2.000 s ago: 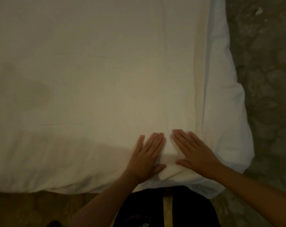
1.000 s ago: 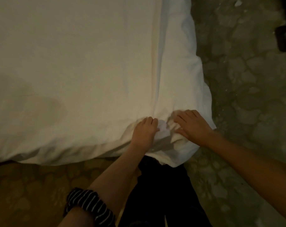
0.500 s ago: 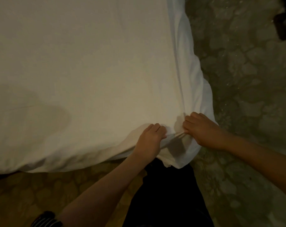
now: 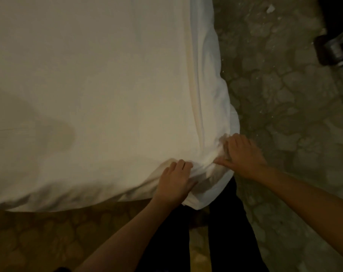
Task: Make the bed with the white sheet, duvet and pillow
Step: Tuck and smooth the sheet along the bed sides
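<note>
Item: bed corner, seen from the head camera, tucking or squaring in progress

- Change: two seconds ago both hands lay flat with straight fingers, side by side on the top surface near the edge. They have since curled into the cloth and drawn apart to either side of the corner. Judged meaning: smoothing is over and the corner is being pulled square or drawn down.
- White duvet (image 4: 100, 91): covers the bed from 9 to 12 o'clock and hangs over the near and right-hand edges. Its corner droops at 5 o'clock. The puffy edge suggests a duvet rather than a sheet, though this is uncertain. A long fold runs down the right side toward the corner.
- Left hand (image 4: 174, 181): at 6 o'clock on the near edge, fingers curled over a raised ridge of the cloth and gripping it, thumb lying along the drop.
- Right hand (image 4: 243, 154): at 4 o'clock on the right flank of the corner, fingers dug into bunched cloth, thumb stretched out toward the left hand along the fold.
- Pillow: not in view.
- Surroundings: stone-patterned floor (image 4: 284, 107) from 1 to 5 o'clock, with a small white scrap (image 4: 271, 8) on it at 1 o'clock. A dark castor (image 4: 329, 50) on a metal strut stands at 2 o'clock, well apart from the bed.
- Obstructions: the person's dark trousers (image 4: 225, 222) stand against the hanging corner at 6 o'clock, which may crowd any tuck underneath. Loose wrinkles lie between the two hands. Dim light hides whatever is beneath the overhang
</note>
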Tool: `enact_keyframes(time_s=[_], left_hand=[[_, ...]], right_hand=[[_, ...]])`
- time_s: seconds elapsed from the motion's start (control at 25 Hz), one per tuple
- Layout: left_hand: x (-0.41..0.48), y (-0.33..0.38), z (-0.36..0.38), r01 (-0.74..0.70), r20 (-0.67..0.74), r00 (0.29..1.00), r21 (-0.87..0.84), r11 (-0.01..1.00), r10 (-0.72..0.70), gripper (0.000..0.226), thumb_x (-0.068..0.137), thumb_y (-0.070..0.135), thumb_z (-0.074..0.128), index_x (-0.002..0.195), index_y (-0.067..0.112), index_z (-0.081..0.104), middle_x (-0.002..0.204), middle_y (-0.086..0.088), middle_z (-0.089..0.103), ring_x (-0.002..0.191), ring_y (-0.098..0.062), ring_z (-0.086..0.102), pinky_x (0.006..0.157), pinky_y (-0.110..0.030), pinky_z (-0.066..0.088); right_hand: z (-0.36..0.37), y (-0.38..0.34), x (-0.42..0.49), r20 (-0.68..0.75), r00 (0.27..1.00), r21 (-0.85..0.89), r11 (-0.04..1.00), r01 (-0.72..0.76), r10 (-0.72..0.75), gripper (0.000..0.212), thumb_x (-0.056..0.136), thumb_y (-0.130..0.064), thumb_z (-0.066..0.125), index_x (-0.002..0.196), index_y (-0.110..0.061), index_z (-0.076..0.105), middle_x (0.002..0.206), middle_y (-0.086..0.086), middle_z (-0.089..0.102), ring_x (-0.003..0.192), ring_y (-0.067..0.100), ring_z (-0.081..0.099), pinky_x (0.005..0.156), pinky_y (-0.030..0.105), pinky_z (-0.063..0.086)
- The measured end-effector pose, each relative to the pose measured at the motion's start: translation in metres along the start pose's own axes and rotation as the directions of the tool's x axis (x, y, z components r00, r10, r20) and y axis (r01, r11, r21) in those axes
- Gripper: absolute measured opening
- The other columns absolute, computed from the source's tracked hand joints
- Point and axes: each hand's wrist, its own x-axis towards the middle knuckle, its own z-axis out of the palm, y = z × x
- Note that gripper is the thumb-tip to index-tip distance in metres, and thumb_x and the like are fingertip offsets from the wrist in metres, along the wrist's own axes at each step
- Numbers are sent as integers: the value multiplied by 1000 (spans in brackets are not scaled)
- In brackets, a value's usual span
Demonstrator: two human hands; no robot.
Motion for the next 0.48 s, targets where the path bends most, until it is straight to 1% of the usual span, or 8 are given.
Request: enact_keyframes(time_s=[0.04,0.08,0.16,0.2,0.28,0.32,0.4,0.48], left_hand=[[5,10,2,34,-5,999,1,999,-34,41,80,48,46,98,13,59,84,-5,60,71,-25,58,55,-28,48],[16,18,5,80,8,997,13,997,-80,45,78,50,47,94,11,62,82,-5,60,71,-25,58,55,-28,47],[40,31,10,180,13,984,47,983,-180,40,73,48,57,79,9,63,72,-7,59,64,-26,59,50,-26,44],[51,35,13,215,14,976,40,976,-216,36,72,44,62,71,8,60,65,-7,58,58,-27,58,47,-25,43],[64,42,19,247,20,969,25,969,-248,29,76,33,62,61,9,55,57,-8,54,51,-27,55,45,-25,42],[65,45,20,246,26,969,9,969,-246,24,77,23,64,60,9,54,57,-8,53,50,-28,54,46,-26,42],[63,53,17,225,-4,974,-54,973,-226,22,65,2,75,63,8,54,60,-9,53,53,-29,54,49,-29,41],[53,59,2,203,-61,976,-111,973,-211,17,71,1,68,68,8,52,64,-8,51,58,-27,51,55,-27,33]], right_hand=[[-3,2,7,122,992,-8,1000,-14,15,75,87,-71,25,116,-8,54,109,13,57,96,30,55,80,40,44],[-3,4,14,214,977,-53,998,23,-11,71,90,-66,23,127,-13,50,122,11,53,108,28,52,87,39,40],[-2,3,27,277,956,-63,990,123,-102,50,97,-46,24,134,-22,47,135,7,47,118,25,47,91,35,36],[-1,3,29,265,954,-9,989,146,-138,39,100,-35,32,132,-22,49,135,6,48,118,24,48,90,33,36],[3,11,28,220,959,80,983,165,-179,28,99,-23,42,123,-17,54,127,6,54,112,23,52,82,29,35],[0,15,25,226,951,110,976,190,-210,24,98,-20,43,118,-14,55,121,7,56,107,23,54,76,28,33],[-14,21,19,229,938,194,956,218,-261,16,98,-11,42,108,-6,54,111,11,58,98,24,56,69,25,31],[-30,26,7,188,921,318,908,273,-342,15,99,-8,40,99,-1,54,104,14,59,92,27,57,68,29,34]])
